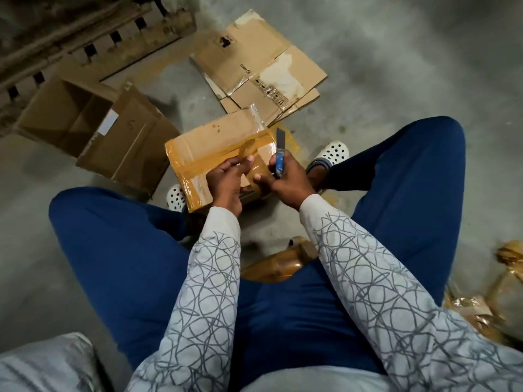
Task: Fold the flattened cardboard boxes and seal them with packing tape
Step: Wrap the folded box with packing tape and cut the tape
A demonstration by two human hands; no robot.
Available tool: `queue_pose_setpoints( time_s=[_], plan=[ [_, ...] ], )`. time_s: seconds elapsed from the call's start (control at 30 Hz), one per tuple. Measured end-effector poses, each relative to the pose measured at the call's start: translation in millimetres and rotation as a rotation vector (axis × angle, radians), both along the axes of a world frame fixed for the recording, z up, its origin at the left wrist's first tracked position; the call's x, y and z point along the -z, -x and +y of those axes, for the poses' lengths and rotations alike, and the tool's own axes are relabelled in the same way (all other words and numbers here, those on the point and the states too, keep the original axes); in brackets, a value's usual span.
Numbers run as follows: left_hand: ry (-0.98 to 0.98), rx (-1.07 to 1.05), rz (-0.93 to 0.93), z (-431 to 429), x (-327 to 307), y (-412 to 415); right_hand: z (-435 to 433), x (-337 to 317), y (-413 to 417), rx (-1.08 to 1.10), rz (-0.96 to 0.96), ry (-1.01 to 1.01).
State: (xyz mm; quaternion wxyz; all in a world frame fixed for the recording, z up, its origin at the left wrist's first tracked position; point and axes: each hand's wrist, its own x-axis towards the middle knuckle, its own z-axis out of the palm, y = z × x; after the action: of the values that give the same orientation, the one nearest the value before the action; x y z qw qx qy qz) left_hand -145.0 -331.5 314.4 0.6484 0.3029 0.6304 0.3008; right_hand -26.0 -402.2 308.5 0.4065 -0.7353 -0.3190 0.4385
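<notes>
Taped box [195,154] on the concrete floor [396,66], directly beneath my hands: left hand [226,182] pinches brown tape [249,147]; right hand [285,181] grips a blue knife [280,157], blade up. Flattened boxes [260,72] lie beyond.

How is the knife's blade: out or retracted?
Out: the dark blade sticks up past the blue handle gripped in the right hand.
</notes>
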Motion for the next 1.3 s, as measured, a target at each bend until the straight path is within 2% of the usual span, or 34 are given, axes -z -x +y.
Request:
queue_pose_setpoints(
  time_s=[0.1, 0.27, 0.33, 0.43, 0.7, 0.83, 1.0, 1.1, 1.23, 1.3],
  plan=[
    [-0.009, 0.114, 0.035, 11, 1, 8, -2, -9, -7, -0.066, -0.022, -0.006],
    [0.016, 0.132, -0.114, 21, 1, 9, -11, -22, -19, -0.179, -0.133, -0.032],
    [0.006, 0.183, -0.112, 23, 2, 9, -14, -23, -23, -0.206, -0.151, -0.022],
    [-0.024, 0.253, 0.004, 29, 5, 6, -14, -22, -25, -0.219, -0.179, 0.000],
    [-0.363, 0.438, 0.463, 64, 17, -26, -2, -7, -23, -0.082, -0.103, 0.080],
    [-0.327, 0.485, 0.440, 85, 28, -50, 7, -3, -29, 0.015, -0.080, 0.111],
    [-0.320, 0.390, 0.452, 129, 42, -73, 6, -2, -40, 0.089, -0.028, 0.115],
    [-0.331, 0.492, 0.474, 155, 49, -87, 12, 1, -39, 0.120, -0.031, 0.108],
    [-0.380, 0.426, 0.593, 193, 63, -109, 13, 19, -40, 0.153, -0.099, 0.219],
    [-0.373, 0.477, 0.622, 220, 75, -114, 14, 27, -38, 0.172, -0.109, 0.269]
  ],
)
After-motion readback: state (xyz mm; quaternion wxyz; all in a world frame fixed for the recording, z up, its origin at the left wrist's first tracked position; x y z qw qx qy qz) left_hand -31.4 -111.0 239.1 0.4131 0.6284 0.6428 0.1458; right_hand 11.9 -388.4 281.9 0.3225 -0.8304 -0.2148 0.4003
